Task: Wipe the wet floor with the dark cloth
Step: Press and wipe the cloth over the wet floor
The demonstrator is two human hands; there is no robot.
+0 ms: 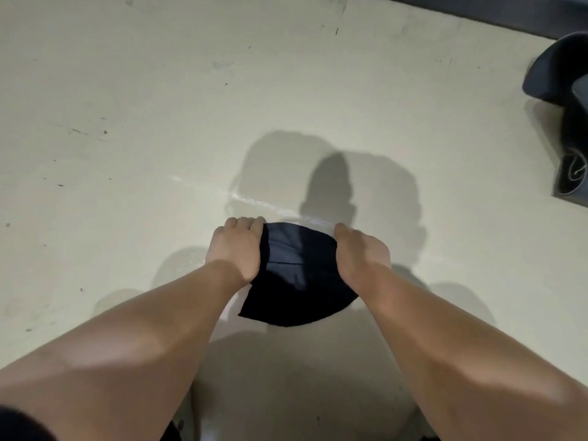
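A dark navy cloth is stretched between both hands just above or on the pale floor at the centre of the head view. My left hand grips the cloth's left edge, fingers curled over it. My right hand grips the right edge. A shiny wet streak runs across the floor just beyond the cloth, from the left toward my right hand. Whether the cloth's lower part touches the floor is unclear.
A dark bag or bundle lies against the right edge of the view. A dark strip borders the floor at the top right. Small dark specks dot the floor on the left. My shadow falls ahead of the hands.
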